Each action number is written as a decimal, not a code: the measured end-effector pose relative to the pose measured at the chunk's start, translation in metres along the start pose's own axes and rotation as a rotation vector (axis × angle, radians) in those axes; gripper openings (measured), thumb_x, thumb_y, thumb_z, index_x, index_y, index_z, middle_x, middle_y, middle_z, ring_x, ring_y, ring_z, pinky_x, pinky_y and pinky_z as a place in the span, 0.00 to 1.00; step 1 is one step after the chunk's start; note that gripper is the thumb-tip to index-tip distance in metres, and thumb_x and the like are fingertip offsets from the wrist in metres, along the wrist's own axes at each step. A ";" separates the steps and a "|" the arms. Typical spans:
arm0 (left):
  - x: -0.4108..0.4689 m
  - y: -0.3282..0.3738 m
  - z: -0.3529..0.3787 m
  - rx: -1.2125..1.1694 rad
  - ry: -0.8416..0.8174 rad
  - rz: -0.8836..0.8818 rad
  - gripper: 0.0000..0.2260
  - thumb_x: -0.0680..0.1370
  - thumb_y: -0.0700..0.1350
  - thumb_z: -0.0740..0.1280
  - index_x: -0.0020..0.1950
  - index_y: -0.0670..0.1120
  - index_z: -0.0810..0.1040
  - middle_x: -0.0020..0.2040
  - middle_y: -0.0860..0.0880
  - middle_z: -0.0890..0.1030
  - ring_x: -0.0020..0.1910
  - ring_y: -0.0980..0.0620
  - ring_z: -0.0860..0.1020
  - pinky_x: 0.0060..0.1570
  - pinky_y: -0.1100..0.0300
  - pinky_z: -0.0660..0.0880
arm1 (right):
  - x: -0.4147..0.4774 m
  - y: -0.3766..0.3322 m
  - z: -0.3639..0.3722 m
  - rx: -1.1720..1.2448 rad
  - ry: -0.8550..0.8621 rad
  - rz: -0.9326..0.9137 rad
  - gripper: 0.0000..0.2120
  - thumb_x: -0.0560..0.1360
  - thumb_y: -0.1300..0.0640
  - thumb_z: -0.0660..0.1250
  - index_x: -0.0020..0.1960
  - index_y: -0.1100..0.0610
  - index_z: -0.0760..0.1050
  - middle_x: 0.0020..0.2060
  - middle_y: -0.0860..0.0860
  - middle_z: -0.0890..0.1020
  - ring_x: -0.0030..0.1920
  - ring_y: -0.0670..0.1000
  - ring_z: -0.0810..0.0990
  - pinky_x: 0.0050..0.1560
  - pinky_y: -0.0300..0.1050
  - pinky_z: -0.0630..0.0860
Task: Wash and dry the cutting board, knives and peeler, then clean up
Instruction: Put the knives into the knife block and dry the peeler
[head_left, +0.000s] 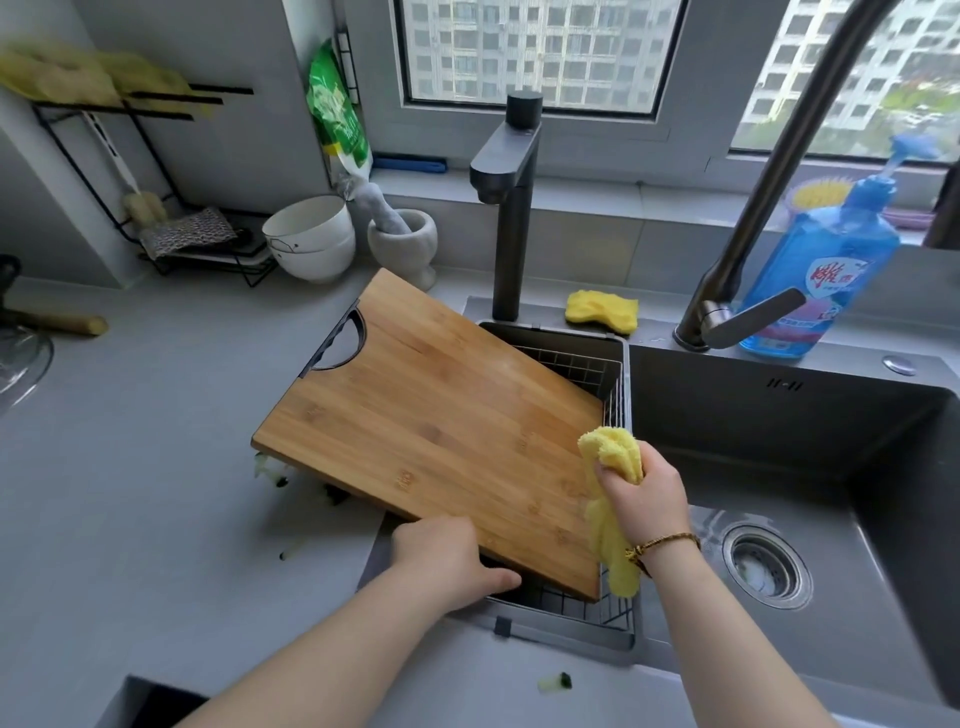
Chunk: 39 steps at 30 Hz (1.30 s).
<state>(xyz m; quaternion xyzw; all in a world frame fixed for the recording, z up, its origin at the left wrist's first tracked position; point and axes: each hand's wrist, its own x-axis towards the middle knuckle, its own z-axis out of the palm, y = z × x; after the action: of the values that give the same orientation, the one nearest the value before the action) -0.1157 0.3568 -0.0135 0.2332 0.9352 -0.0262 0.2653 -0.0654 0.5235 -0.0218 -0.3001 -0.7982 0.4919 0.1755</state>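
Grey countertop (156, 467) on the left, dark sink (779, 441) on the right. The rectangular bamboo cutting board (441, 421) is lying slanted over the wire basket (618, 384) at the sink's left edge, its long axis running from far-left handle to near-right corner. Now the left hand (447, 556) is gripping its near edge, fingers tucked under. The right hand (644, 499) is clutching a bunched yellow cloth (613, 452) at the board's right edge, looking best placed to wipe.

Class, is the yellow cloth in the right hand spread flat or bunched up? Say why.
Bunched up. The right hand grips the yellow cloth as a wad by the cutting board; a loose tail hangs below.
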 end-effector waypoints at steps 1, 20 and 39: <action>0.001 0.003 -0.001 0.026 -0.011 0.005 0.21 0.72 0.65 0.62 0.37 0.48 0.65 0.33 0.53 0.69 0.35 0.52 0.70 0.29 0.63 0.61 | 0.000 0.000 -0.001 0.002 0.001 -0.002 0.08 0.74 0.61 0.64 0.37 0.56 0.70 0.32 0.49 0.73 0.35 0.49 0.70 0.35 0.37 0.68; -0.016 -0.041 0.004 -0.899 -0.036 -0.152 0.03 0.73 0.39 0.67 0.42 0.46 0.75 0.38 0.47 0.80 0.34 0.51 0.80 0.36 0.59 0.77 | -0.007 -0.010 -0.001 0.045 0.020 -0.048 0.06 0.74 0.62 0.65 0.39 0.55 0.71 0.32 0.47 0.73 0.34 0.44 0.70 0.34 0.34 0.67; -0.028 -0.014 -0.004 -1.820 -0.365 -0.211 0.03 0.76 0.30 0.61 0.44 0.34 0.74 0.27 0.42 0.81 0.26 0.52 0.81 0.23 0.65 0.76 | -0.026 -0.017 -0.027 0.127 0.187 -0.086 0.15 0.73 0.65 0.65 0.33 0.50 0.68 0.30 0.48 0.72 0.32 0.44 0.69 0.30 0.26 0.66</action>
<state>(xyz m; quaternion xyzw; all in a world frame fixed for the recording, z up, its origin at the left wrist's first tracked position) -0.1033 0.3329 0.0028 -0.1582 0.5560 0.6562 0.4849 -0.0356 0.5187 0.0062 -0.2983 -0.7577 0.5035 0.2888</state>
